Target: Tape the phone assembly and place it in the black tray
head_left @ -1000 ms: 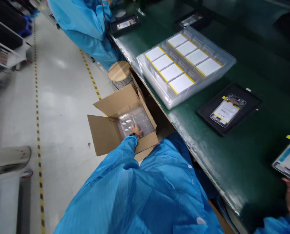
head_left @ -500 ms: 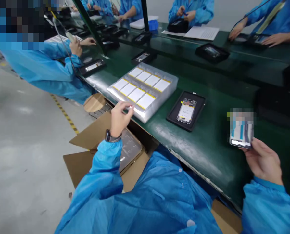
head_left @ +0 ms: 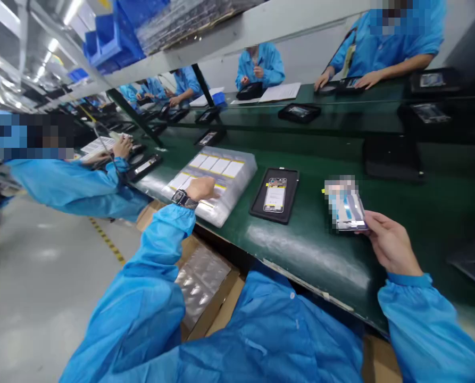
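Right hand [head_left: 392, 242] clamped on a phone [head_left: 347, 206]; left hand [head_left: 201, 189] over clear trays [head_left: 237, 196], grip I cannot tell. Between, a white panel [head_left: 276, 196] bears print too small to read.

tray stack [head_left: 238, 190] – clear glossy plastic; carton [head_left: 226, 313] – matt cardboard

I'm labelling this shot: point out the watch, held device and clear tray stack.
Watch [head_left: 180, 197]: head view, dial.
Held device [head_left: 346, 207]: head view, middle.
Clear tray stack [head_left: 238, 189]: head view, right side.

Left hand [head_left: 199, 189] palm-down, fingers [head_left: 210, 192] curled; right hand [head_left: 391, 240] pinching.
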{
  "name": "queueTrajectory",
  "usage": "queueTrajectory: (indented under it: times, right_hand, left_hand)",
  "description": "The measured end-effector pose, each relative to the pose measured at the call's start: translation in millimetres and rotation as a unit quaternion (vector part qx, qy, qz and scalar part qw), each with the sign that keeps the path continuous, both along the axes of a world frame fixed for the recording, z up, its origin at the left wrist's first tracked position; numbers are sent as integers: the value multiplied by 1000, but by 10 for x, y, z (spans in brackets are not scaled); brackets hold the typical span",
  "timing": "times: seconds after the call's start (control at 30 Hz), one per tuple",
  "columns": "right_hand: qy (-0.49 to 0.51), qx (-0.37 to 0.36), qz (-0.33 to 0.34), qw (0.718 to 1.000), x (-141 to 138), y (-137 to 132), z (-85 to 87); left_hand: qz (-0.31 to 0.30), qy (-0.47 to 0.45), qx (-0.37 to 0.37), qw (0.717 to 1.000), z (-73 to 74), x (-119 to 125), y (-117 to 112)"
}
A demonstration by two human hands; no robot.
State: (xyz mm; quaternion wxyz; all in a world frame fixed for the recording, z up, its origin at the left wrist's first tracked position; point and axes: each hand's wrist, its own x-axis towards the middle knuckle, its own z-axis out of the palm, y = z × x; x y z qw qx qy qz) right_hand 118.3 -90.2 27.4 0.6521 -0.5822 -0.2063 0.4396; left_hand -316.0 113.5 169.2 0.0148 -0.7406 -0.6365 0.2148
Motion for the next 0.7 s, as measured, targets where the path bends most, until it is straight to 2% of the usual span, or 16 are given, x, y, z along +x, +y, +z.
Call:
queueTrajectory:
  times: [0.13, 0.23, 0.3, 0.37, 0.43, 0.47, 0.5, 0.53, 0.6, 0.67, 0.7]
  right_hand:
    - [12, 9, 30, 999, -21, 9, -9]
    - [17, 27, 44, 999, -31, 21, -25]
    - [34, 43, 41, 998, -47, 23, -28]
    - [54, 63, 38, 996, -69, 24, -25]
    - [70, 82, 41, 993, -88, 33, -22]
    - [78, 89, 44, 992, -95, 42, -23]
    - [84, 94, 44, 991, -101, 51, -27]
    - [90, 98, 42, 990, -109, 59, -34]
    - [95, 102, 38, 989, -133, 65, -50]
    - [91, 101, 39, 990, -165, 59, -63]
    - [88, 99, 40, 990, -179, 54, -68]
  left_hand:
    - [-11, 29, -22, 999, 64, 186, 1]
    - [-32, 61, -3, 998, 115, 284, -87]
    - [-43, 86, 18, 995, 167, 223, -147]
    - [-44, 102, 37, 993, 237, 59, -145]
    - [-13, 60, 54, 997, 297, -96, -60]
    - [4, 10, 85, 996, 304, -118, -7]
    - [21, -80, 122, 989, 285, -79, 30]
    - [31, -199, 146, 969, 234, 31, 34]
    - [22, -434, 129, 891, 46, 460, -75]
    - [-9, -555, 4, 832, -210, 1087, -282]
    - [-8, -609, -49, 792, -341, 1421, -382]
